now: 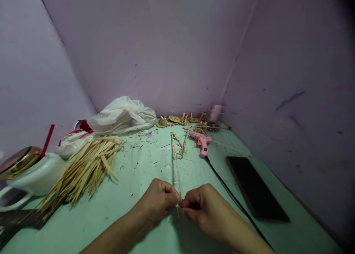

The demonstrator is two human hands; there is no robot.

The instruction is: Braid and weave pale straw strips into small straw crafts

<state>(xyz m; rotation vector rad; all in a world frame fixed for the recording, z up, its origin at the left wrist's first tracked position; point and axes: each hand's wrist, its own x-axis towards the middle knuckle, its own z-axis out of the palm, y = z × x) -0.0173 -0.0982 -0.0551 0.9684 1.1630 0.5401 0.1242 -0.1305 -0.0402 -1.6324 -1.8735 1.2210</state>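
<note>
A thin twisted straw cord [176, 163] runs from the middle of the green table toward me, its far part bent in a loose zigzag. Near its close end, my left hand [163, 198] pinches it between thumb and fingers. Right beside it, my right hand [201, 204] also pinches the cord, and the fingertips of both hands almost touch. A short bit of cord hangs below the fingers. Beyond my right hand lies a pink glue gun [202, 141] with an orange trigger and a black cable.
Dry straw strips [88, 165] lie left, beside a white mug [41, 172]. A white plastic bag [124, 115] and several small woven straw hats [184, 119] sit along the back wall. A black phone [256, 187] lies right. Pink thread [215, 112] stands in the back corner.
</note>
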